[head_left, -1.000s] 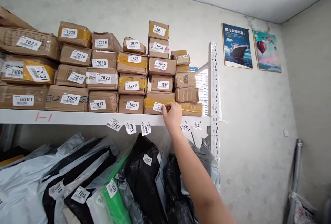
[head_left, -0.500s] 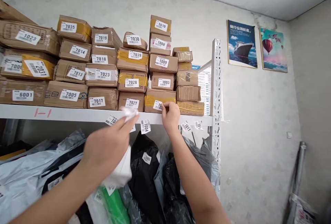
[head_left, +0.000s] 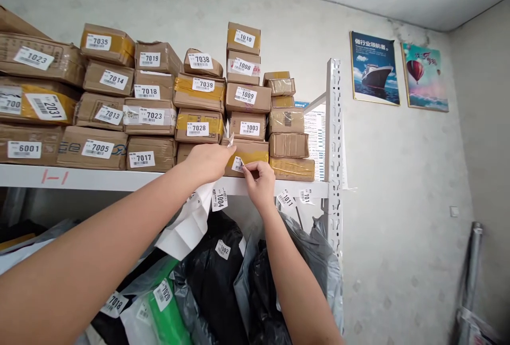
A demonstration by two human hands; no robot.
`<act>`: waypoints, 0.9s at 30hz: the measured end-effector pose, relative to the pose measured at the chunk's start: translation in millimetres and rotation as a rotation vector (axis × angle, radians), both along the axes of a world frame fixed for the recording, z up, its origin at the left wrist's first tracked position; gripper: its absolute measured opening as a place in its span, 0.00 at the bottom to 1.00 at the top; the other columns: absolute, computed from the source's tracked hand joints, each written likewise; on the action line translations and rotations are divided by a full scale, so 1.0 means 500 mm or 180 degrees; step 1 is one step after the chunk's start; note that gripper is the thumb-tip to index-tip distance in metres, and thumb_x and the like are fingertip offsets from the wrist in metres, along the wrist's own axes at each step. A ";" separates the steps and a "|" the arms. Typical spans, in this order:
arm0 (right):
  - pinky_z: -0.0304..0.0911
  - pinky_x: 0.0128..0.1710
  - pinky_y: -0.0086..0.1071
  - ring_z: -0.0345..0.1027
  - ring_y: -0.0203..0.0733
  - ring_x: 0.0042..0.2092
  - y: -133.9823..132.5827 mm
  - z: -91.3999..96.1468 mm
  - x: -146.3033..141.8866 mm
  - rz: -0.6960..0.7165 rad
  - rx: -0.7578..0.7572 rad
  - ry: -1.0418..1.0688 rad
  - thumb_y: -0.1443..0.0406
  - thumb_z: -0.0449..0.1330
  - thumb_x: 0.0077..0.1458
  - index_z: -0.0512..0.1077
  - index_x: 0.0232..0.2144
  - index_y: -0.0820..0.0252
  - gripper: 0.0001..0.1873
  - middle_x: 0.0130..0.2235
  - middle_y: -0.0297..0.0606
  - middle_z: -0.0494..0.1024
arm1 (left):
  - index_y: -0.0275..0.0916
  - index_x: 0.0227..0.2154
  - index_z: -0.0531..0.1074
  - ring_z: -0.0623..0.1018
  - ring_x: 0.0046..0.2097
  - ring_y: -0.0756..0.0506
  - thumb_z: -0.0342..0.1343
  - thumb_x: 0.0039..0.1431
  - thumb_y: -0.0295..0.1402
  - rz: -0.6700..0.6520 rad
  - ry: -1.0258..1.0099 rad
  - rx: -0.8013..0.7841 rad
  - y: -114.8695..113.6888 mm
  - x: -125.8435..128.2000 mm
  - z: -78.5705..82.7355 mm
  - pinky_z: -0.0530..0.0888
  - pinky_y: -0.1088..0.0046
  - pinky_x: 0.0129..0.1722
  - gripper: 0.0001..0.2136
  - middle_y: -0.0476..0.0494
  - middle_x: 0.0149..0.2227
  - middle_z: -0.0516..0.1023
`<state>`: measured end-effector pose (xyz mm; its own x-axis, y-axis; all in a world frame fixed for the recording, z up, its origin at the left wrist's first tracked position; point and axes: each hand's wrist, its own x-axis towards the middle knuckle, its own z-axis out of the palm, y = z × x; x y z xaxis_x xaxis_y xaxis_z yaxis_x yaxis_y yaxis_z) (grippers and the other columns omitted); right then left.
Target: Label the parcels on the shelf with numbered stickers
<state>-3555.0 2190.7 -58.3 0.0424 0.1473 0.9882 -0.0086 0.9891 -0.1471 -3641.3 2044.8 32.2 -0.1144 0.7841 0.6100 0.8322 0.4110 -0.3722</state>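
My left hand (head_left: pixel 209 163) is closed around a crumpled white paper strip (head_left: pixel 185 228), which hangs below the shelf edge. One corner of the paper sticks up past the fingertips, in front of the brown cartons. Beside it, my right hand (head_left: pixel 261 184) has thumb and forefinger pinched at the right edge of a white number label (head_left: pixel 238 164). That label lies on the front of a carton with yellow tape (head_left: pixel 255 152), at the bottom of its stack. My left hand and forearm hide part of the neighbouring carton.
Stacked, numbered cartons (head_left: pixel 151 116) fill the white metal shelf (head_left: pixel 91 179). Loose labels (head_left: pixel 219 199) hang from its edge. Beneath are plastic parcels, including a black bag (head_left: pixel 203 276) and a green one (head_left: pixel 169 308). A perforated upright (head_left: pixel 333 148) stands at the right.
My left hand has moved right and up with the white paper, close to the yellow-taped carton. My right hand stays at that carton's label. The view has shifted slightly.
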 end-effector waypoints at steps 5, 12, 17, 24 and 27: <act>0.61 0.48 0.37 0.71 0.41 0.41 0.003 -0.005 0.004 0.0196 0.0075 -0.0010 0.65 0.61 0.59 0.71 0.29 0.56 0.07 0.35 0.34 0.80 | 0.44 0.66 0.56 0.79 0.50 0.36 0.46 0.57 0.25 0.0062 -0.0078 -0.0093 -0.004 0.008 0.008 0.77 0.63 0.42 0.32 0.35 0.54 0.77; 0.62 0.50 0.39 0.72 0.41 0.42 0.009 -0.007 0.002 0.0344 0.0017 -0.0132 0.63 0.61 0.59 0.71 0.28 0.56 0.07 0.35 0.35 0.80 | 0.46 0.66 0.55 0.78 0.50 0.38 0.47 0.58 0.26 0.0151 -0.0074 -0.0101 -0.009 0.011 0.007 0.76 0.65 0.43 0.32 0.36 0.54 0.76; 0.63 0.50 0.40 0.73 0.41 0.41 -0.008 -0.014 0.014 0.0875 0.0009 -0.0128 0.62 0.63 0.57 0.72 0.27 0.56 0.08 0.34 0.35 0.80 | 0.45 0.66 0.57 0.79 0.50 0.37 0.46 0.59 0.27 0.0120 -0.0084 -0.0104 -0.009 0.012 0.007 0.76 0.64 0.43 0.30 0.35 0.54 0.77; 0.70 0.42 0.37 0.73 0.40 0.37 -0.053 -0.052 0.037 0.2485 -0.1013 0.0532 0.58 0.69 0.49 0.72 0.29 0.58 0.13 0.33 0.37 0.79 | 0.41 0.67 0.56 0.77 0.53 0.36 0.46 0.59 0.26 0.0026 -0.0119 -0.0127 -0.020 0.023 0.006 0.76 0.64 0.45 0.31 0.35 0.58 0.74; 0.70 0.38 0.35 0.72 0.39 0.34 -0.046 -0.087 0.043 0.2423 -0.1486 0.0903 0.59 0.73 0.42 0.72 0.29 0.60 0.16 0.31 0.36 0.77 | 0.44 0.68 0.54 0.78 0.52 0.37 0.44 0.59 0.25 -0.0028 -0.0141 -0.0050 -0.060 0.038 -0.029 0.76 0.65 0.42 0.32 0.39 0.57 0.75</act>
